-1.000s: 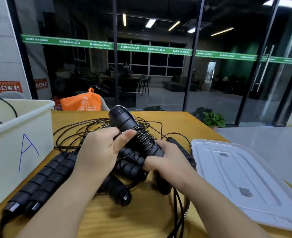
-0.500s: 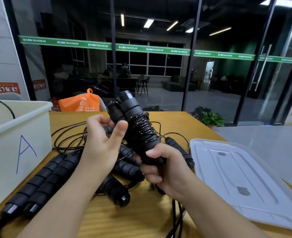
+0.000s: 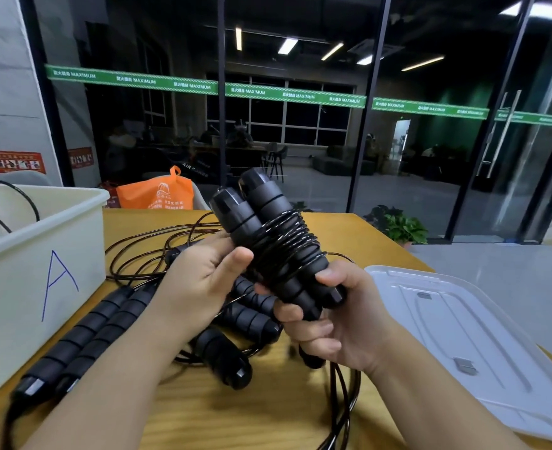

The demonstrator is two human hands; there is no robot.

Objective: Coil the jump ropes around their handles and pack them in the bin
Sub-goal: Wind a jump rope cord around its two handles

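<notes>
Bin: white tub (image 3: 34, 254) on the far left, blue "A" on its side, a bit of black cord looping out the top.

Spare handles: two black foam ones (image 3: 83, 336) lying side by side just beside the bin.

Left hand (image 3: 200, 284): fingers curled, thumb pressed on the coiled bundle.

Coiled rope (image 3: 274, 248): both handles together, cord wound round the middle, held up over the yellow table (image 3: 268, 414).

Right hand (image 3: 336, 323): fingers wrapped round the bundle's lower end.

Lid: clear plastic lid (image 3: 469, 345), far right.
</notes>
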